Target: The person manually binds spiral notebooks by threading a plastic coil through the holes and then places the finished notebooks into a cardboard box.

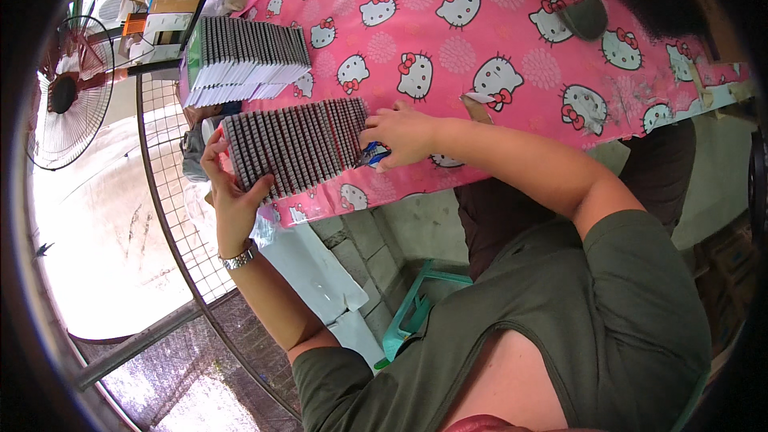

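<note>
A row of wire-bound notebooks [296,148] lies on the pink tablecloth near its front left edge, dark spines facing up. My left hand [234,202] is closed on the row's left end, thumb on the near side and fingers round the far side. At the right end, my right hand [406,136] is wrapped round small blue-handled pliers [374,154]. Their dark tips point at the last spines; whether they touch a wire is too small to tell. Some fingers of the right hand rest against the far corner of the row.
Behind stands a second stack of notebooks [252,52]. A fan [68,92] and a wire mesh panel [164,160] are on the left. A dark grey pad [586,18] and a brown strip [478,110] lie on the tablecloth [448,56]. A green plastic stool [408,316] is below.
</note>
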Tool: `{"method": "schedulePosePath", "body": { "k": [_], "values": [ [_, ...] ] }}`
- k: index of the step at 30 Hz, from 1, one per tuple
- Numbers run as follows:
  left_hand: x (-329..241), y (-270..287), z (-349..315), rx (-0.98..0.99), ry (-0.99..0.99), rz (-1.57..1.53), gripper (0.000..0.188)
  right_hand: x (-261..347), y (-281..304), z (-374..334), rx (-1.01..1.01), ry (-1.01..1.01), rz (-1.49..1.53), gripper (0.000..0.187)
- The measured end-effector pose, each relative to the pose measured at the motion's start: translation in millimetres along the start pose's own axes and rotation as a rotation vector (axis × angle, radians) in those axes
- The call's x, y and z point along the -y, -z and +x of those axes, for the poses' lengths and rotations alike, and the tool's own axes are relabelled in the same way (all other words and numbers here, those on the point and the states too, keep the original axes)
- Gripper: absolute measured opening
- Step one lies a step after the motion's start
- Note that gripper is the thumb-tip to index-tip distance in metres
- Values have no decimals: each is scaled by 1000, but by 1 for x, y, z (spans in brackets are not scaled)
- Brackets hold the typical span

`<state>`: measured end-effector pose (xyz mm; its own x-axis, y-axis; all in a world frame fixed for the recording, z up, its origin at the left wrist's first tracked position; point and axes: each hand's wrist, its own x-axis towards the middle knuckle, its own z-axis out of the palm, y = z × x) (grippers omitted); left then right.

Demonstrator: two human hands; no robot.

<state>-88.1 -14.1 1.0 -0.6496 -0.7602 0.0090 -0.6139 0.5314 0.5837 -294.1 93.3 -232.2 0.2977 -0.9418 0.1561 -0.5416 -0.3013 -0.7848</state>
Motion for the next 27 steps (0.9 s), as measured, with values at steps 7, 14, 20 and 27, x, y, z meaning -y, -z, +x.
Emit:
{"method": "schedulePosePath", "body": {
  "k": [7,14,20,27],
  "values": [
    [7,9,-1,-3,23,-12,80,-7,0,4,-37,40,-48,49],
    [6,5,-1,-29,67,-32,82,-9,-10,3,-41,35,-38,50],
    [16,10,-2,-34,15,-52,80,-6,-13,4,-49,37,-71,46],
    [-2,0,8,-10,28,11,80,-17,-12,30,390,-210,418,40]
  ]
}}
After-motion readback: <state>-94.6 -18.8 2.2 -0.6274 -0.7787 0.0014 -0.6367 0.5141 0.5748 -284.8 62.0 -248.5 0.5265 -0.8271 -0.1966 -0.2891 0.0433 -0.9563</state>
